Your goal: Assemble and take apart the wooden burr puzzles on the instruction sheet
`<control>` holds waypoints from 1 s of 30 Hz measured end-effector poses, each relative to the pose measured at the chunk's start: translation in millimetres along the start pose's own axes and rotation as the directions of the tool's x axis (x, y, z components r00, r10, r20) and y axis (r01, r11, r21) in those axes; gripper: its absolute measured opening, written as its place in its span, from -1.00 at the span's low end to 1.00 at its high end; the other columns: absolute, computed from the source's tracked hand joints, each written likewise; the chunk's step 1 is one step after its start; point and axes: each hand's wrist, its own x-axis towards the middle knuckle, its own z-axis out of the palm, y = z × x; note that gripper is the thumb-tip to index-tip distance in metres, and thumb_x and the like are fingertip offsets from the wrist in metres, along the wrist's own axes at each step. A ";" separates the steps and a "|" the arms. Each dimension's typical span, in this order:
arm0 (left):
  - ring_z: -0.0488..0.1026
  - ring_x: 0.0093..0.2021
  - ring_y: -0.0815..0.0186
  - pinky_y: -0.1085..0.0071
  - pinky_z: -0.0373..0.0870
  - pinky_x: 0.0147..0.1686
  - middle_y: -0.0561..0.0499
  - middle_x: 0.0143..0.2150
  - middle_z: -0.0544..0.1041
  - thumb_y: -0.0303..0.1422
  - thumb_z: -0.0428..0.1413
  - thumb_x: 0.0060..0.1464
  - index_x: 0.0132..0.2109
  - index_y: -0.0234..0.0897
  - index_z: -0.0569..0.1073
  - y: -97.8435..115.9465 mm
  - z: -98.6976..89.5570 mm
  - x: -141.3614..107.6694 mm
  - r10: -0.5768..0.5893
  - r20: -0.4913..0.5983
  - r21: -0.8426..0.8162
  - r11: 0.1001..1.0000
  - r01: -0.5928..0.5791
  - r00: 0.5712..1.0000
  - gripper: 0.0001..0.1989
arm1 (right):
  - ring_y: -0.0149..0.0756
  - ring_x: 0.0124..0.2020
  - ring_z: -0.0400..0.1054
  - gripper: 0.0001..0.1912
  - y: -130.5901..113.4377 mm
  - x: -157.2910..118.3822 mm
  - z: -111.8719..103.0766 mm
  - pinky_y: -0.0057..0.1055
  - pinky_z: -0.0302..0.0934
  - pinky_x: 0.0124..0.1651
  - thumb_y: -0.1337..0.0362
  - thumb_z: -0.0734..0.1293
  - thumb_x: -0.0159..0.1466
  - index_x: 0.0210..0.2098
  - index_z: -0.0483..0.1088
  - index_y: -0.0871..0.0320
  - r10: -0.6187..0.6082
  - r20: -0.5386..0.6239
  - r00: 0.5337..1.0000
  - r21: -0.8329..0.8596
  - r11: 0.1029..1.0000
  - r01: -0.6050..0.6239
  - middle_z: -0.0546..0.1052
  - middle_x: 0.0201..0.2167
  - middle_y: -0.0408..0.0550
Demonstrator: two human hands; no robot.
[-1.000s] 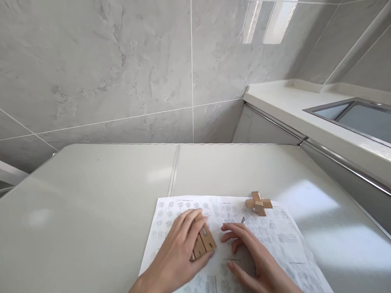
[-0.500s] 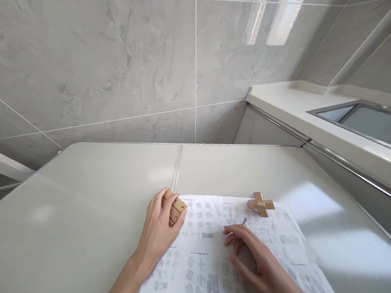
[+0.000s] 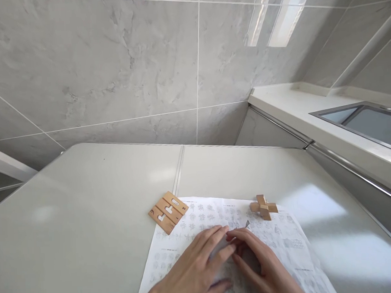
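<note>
My left hand (image 3: 203, 260) is over the paper sheet (image 3: 183, 235), fingers apart, with nothing visible in it. Its fingertips meet or nearly meet those of my right hand (image 3: 260, 258). The right hand rests on the sheet with fingers curved and thumb apart; I see nothing held, though the space under the palm is hidden. Left of the hands lie three flat wooden pieces (image 3: 168, 212) side by side, with cut-out slots and handwritten marks. Beyond the right hand sits a cross-shaped wooden puzzle (image 3: 264, 207) on the sheet's far edge.
The printed sheet lies on a white table (image 3: 88, 220) with a seam down its middle. A grey tiled wall (image 3: 130, 71) stands behind. To the right runs a white counter (image 3: 284, 103) with a sink (image 3: 366, 119). A small grey tip (image 3: 247, 224) pokes up beyond my right fingers.
My left hand has let go of the flat wooden pieces and moved right and nearer, up to my right hand. The pieces now lie uncovered. My right hand has barely moved.
</note>
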 end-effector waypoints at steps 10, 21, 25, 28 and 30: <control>0.23 0.53 -0.05 -0.06 0.42 0.42 -0.10 0.52 0.33 -0.39 0.28 0.31 0.45 -0.08 0.26 -3.0 -6.2 3.9 -0.087 0.058 -0.076 0.993 0.091 0.994 -0.35 | -0.17 -0.06 0.52 -0.70 0.3 0.7 -1.8 -0.27 0.45 -0.02 0.39 0.22 0.51 0.16 0.34 -0.07 0.020 0.047 0.999 0.034 0.999 -0.022 0.54 -0.02 -0.03; 0.23 0.53 -0.04 -0.04 0.41 0.42 -0.08 0.53 0.32 -0.38 0.25 0.34 0.43 -0.08 0.26 -3.7 -4.3 2.9 -0.087 0.064 -0.062 0.994 0.091 0.994 -0.39 | -0.17 -0.06 0.52 -0.71 1.4 1.1 -2.1 -0.27 0.44 -0.01 0.38 0.21 0.52 0.16 0.35 -0.05 0.022 0.048 0.999 0.027 0.999 -0.023 0.54 -0.01 -0.01; 0.25 0.52 -0.05 -0.06 0.42 0.41 -0.07 0.52 0.34 -0.38 0.25 0.34 0.44 -0.05 0.26 -4.3 -4.2 3.1 -0.081 0.045 -0.085 0.993 0.084 0.996 -0.39 | -0.18 -0.09 0.52 -0.73 0.3 1.5 -2.0 -0.27 0.45 -0.03 0.36 0.21 0.53 0.15 0.36 -0.05 0.025 0.046 0.999 0.035 0.999 -0.026 0.54 -0.02 -0.02; 0.26 0.52 -0.04 -0.04 0.43 0.42 -0.08 0.51 0.35 -0.39 0.26 0.33 0.42 -0.06 0.27 -4.7 -4.2 3.3 -0.079 0.042 -0.087 0.993 0.083 0.996 -0.39 | -0.18 -0.12 0.52 -0.74 -0.3 1.6 -1.5 -0.28 0.46 -0.05 0.34 0.21 0.53 0.15 0.37 -0.04 0.027 0.042 0.999 0.050 0.998 -0.029 0.54 -0.04 -0.01; 0.27 0.52 -0.04 -0.05 0.43 0.41 -0.07 0.50 0.36 -0.38 0.25 0.34 0.43 -0.04 0.27 -5.1 -3.9 3.3 -0.076 0.029 -0.096 0.992 0.078 0.997 -0.39 | -0.18 -0.12 0.52 -0.74 -1.1 1.8 -1.2 -0.27 0.46 -0.04 0.33 0.22 0.53 0.15 0.38 -0.02 0.030 0.035 0.999 0.057 0.998 -0.032 0.55 -0.01 0.01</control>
